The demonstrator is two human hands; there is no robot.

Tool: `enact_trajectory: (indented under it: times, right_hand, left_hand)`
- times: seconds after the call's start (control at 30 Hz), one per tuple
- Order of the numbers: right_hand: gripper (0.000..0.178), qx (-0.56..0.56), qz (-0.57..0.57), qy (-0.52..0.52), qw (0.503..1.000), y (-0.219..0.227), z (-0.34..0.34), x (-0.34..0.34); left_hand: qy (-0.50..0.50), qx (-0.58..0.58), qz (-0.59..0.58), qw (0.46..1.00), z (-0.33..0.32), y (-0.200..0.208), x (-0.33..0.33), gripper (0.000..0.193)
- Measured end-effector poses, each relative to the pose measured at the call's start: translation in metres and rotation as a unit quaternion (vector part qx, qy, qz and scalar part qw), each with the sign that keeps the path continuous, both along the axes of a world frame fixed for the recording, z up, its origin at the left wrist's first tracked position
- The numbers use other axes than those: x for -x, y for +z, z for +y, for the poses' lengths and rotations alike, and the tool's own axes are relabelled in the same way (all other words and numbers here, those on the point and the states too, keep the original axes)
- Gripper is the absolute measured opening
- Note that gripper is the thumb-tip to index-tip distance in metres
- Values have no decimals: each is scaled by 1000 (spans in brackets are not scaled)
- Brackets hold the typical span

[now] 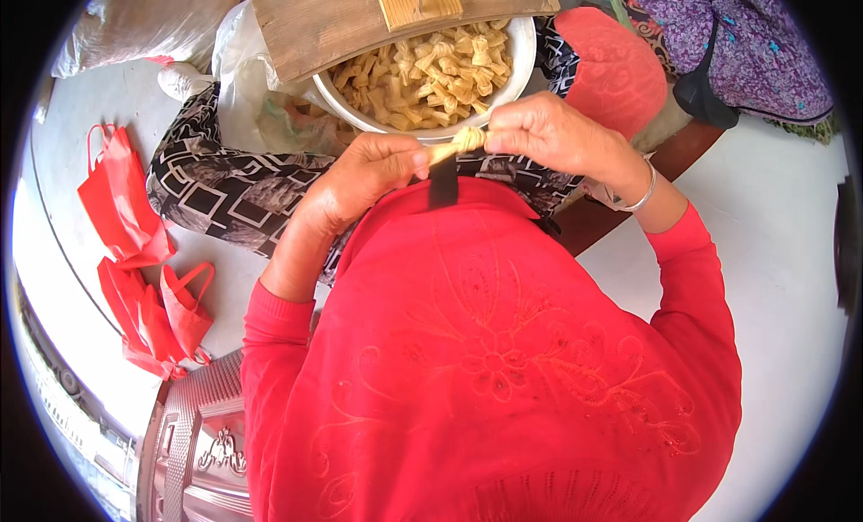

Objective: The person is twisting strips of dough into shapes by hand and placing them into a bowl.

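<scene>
Between my two hands, just in front of the basin, a pale yellow tofu-skin knot [468, 139] is stretched sideways. My left hand [382, 163] pinches its left end between thumb and fingers. The other end is pinched by my right hand [548, 137], which wears a silver bangle on the wrist. Directly beyond my hands sits a white round basin [528, 59] holding a heap of similar tofu-skin knots [431, 77]. A wooden board [315, 32] lies across the basin's far side, with a smaller light wood piece [418, 3] on top.
Left of the basin is a clear plastic bag [243, 59]. Red bags [126, 199] lie on the floor at the left, near a brown embossed panel [202, 441]. A pink rounded pad [616, 73] and purple patterned cloth [764, 50] are at the far right.
</scene>
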State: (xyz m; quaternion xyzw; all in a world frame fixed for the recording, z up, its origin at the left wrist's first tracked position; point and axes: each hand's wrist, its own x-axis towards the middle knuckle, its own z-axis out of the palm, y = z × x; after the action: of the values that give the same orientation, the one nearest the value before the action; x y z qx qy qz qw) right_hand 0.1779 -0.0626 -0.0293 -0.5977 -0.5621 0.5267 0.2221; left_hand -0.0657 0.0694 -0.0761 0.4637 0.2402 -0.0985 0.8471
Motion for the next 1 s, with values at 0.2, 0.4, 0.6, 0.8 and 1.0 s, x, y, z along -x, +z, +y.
enact_trajectory:
  times: [0.2, 0.4, 0.6, 0.8, 1.0]
  right_hand:
    - [36, -27, 83, -86, 992, -10, 33, -6]
    - [22, 111, 152, -28, 982, -15, 46, -8]
    - [11, 12, 177, -163, 971, -19, 55, -6]
    - [12, -130, 41, -255, 957, -32, 81, -13]
    - [12, -197, -24, -294, 935, -44, 101, -21]
  left_hand:
    - [30, -39, 0, 999, 1, -3, -26, 26]
    - [30, -12, 7, 999, 14, -11, -30, 26]
    - [77, -83, 5, 994, 37, -9, -42, 23]
    - [150, -121, -1, 981, 80, -13, -68, 15]
    - [160, -169, -7, 972, 106, -11, -91, 10]
